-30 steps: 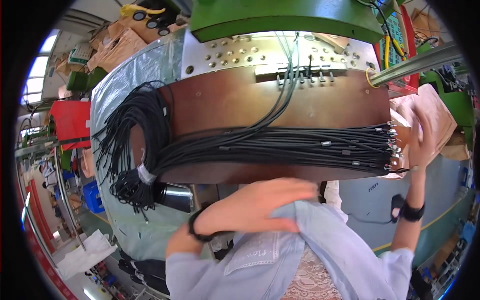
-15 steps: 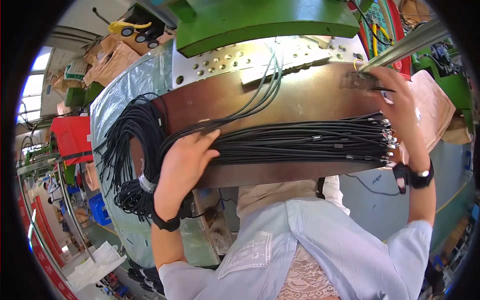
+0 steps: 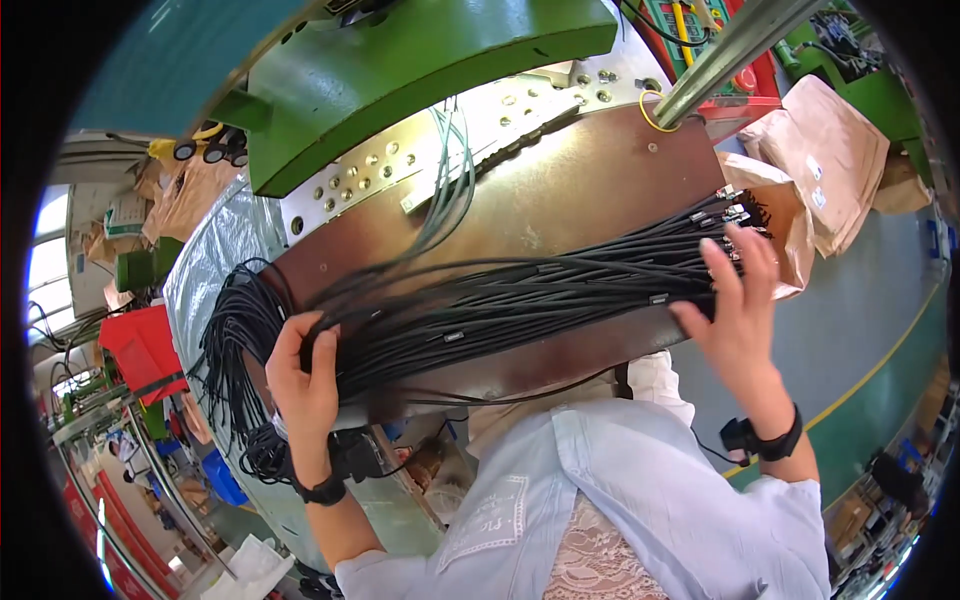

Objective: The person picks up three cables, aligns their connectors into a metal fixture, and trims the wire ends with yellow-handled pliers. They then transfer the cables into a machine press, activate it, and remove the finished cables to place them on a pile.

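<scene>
A thick bundle of black cables [image 3: 560, 285] lies across the brown board, with metal connectors [image 3: 737, 213] at its right end. My left hand [image 3: 305, 385] is closed on the cables at the bundle's left part, thumb and fingers curled round some of them. Some cables beside it are blurred by motion. My right hand [image 3: 745, 320] hovers by the connector ends, fingers spread, with nothing seen in it. Several thin grey-green cables [image 3: 455, 205] run from the bundle up under the green machine [image 3: 430, 75].
The brown board [image 3: 590, 190] has a curved front edge. Beyond it stands a metal plate with holes [image 3: 345, 190]. A slanting metal rod [image 3: 735, 60] rises at the right, near brown paper bags [image 3: 825, 150]. Looped cable ends [image 3: 240, 330] hang over the left side.
My right hand has come down from near the metal rod to the connector ends; the dark item it held no longer shows. My left hand has slid left along the cables. The view has shifted.
</scene>
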Available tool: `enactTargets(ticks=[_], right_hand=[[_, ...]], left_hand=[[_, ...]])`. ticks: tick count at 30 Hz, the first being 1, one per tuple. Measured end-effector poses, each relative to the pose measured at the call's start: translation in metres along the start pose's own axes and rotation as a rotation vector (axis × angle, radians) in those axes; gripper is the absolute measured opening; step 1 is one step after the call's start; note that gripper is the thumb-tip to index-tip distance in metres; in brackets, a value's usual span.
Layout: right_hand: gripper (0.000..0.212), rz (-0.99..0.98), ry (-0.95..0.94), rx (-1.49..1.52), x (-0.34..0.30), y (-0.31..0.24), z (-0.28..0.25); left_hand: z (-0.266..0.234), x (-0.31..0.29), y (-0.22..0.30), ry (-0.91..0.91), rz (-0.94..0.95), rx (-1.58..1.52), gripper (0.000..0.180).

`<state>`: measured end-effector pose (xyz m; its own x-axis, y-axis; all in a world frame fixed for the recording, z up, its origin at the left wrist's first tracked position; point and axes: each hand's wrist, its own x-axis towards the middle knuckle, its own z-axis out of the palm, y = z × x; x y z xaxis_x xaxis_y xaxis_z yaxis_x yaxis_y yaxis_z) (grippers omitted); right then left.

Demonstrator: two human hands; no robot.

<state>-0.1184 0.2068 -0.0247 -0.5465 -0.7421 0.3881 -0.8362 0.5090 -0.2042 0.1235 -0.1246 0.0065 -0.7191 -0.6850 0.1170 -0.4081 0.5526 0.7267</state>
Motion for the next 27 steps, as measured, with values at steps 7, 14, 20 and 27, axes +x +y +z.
enactTargets(ticks=[7, 14, 20, 27], right_hand=[[0.065, -0.045, 0.035, 0.129, 0.006, 0.002, -0.018], [0.035, -0.047, 0.301, 0.456, 0.027, 0.014, -0.028], [0.02, -0.449, 0.024, 0.135, 0.146, -0.006, 0.036], [0.023, -0.552, -0.204, 0.286, 0.173, -0.019, 0.098]], left_hand=[[0.103, 0.061, 0.119, -0.899, 0.27, 0.012, 0.049], [0.16, 0.057, 0.169, -1.229, -0.331, -0.811, 0.033], [0.13, -0.018, 0.115, -0.671, -0.723, -1.243, 0.029], [0.116, -0.05, 0.089, -0.353, -0.586, -1.239, 0.025]])
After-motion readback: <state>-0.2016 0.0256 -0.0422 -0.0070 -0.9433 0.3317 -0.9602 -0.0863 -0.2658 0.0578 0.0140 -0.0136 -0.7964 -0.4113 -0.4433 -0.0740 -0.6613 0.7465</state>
